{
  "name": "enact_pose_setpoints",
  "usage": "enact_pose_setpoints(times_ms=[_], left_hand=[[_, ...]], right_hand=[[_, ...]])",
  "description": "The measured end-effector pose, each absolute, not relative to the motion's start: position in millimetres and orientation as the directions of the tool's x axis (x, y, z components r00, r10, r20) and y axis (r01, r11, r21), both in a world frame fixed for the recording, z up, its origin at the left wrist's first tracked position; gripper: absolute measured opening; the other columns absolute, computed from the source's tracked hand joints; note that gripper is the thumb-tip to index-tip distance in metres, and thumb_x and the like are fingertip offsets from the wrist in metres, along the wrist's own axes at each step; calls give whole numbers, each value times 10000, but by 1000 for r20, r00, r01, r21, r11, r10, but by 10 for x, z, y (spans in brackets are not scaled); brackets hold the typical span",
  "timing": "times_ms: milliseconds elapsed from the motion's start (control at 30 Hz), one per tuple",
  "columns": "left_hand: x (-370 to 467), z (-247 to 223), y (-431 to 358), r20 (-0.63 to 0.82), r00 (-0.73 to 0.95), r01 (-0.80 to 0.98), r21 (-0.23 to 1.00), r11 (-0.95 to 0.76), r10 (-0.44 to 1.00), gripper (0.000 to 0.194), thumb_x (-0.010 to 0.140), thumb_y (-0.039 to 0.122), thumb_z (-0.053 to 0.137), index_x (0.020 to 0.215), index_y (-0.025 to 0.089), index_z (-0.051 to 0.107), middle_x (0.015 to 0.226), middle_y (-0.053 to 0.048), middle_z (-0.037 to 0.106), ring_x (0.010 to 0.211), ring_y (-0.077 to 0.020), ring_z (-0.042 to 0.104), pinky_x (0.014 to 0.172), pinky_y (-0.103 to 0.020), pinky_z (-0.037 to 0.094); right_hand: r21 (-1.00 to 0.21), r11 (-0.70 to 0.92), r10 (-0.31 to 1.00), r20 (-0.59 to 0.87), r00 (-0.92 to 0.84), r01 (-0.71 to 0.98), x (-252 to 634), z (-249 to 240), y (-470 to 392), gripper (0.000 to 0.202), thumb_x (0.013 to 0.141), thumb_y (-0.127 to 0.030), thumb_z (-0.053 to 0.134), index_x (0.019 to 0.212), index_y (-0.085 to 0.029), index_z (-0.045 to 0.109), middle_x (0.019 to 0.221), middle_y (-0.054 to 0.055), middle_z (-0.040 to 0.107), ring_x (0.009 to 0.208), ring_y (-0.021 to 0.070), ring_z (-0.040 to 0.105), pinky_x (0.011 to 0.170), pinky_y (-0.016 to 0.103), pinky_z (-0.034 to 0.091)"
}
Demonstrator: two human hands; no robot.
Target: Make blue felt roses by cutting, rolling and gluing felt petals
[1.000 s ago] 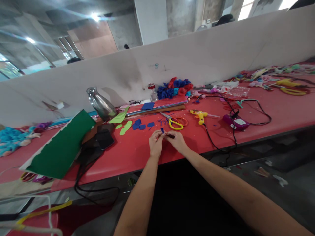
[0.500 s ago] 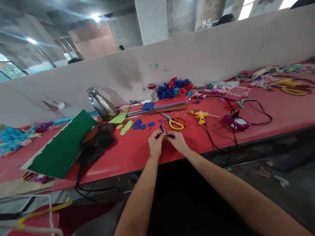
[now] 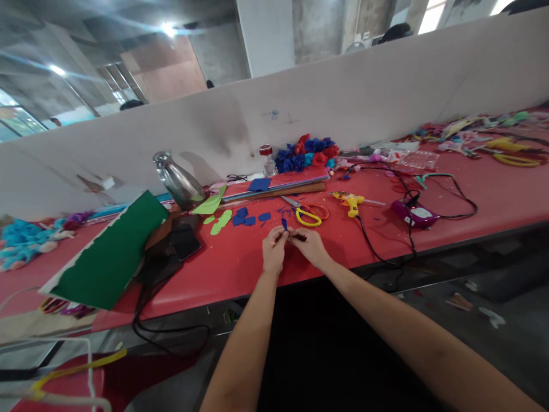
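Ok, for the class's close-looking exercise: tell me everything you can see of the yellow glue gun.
The glue gun has a bright yellow body that looks like plastic. It lies on the red table, to the right of the scissors, nozzle end pointing left and handle toward the person. A thin, pale, translucent-looking stick projects from its back. A black cord leaves the handle's end and runs toward the table's front edge. Neither hand touches it. Its trigger is too small to make out.
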State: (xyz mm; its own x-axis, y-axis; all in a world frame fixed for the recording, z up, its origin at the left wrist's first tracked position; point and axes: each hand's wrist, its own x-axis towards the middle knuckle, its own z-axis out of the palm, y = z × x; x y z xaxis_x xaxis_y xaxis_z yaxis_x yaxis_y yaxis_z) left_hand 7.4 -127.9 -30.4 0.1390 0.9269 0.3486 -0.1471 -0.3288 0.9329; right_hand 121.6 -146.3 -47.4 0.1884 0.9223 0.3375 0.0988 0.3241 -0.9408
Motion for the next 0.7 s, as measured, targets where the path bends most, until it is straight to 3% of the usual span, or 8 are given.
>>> enact_pose_setpoints(times_ms=[233, 367, 700], left_hand=[[80, -293, -1278, 323, 83, -157, 938, -308, 943, 87, 686, 266, 666, 672, 180, 666, 833, -35, 636, 850, -164, 591, 823, -303, 465], [76, -291, -1282, 281, 105, -188, 948, -259, 954, 81, 717, 253, 628, 721, 181, 666, 806, -23, 645, 822, -153, 588, 811, -294, 454], [32, -365, -1172, 198, -15, -315, 929, -193, 980, 238, 742, 407, 630, 728, 180, 559, 740, 4, 611, 681, -92, 537, 703, -228, 422]], right_hand=[[-947, 312, 928, 322, 188, 83, 1208, -470, -1470, 165, 673, -358, 628, 670, -195, 655, 695, 9, 679, 677, 175, 611, 704, 306, 487], [-951, 304, 930, 310, 199, 60, 1204, -457, -1479, 170, 661, -355, 647, 698, -191, 671, 727, 26, 697, 708, 188, 628, 726, 317, 491], [-944, 299, 903, 326, 280, 137, 1229, -395, -1530, 234, 750, -422, 605, 724, -190, 628, 619, -3, 620, 565, 142, 554, 603, 270, 462]])
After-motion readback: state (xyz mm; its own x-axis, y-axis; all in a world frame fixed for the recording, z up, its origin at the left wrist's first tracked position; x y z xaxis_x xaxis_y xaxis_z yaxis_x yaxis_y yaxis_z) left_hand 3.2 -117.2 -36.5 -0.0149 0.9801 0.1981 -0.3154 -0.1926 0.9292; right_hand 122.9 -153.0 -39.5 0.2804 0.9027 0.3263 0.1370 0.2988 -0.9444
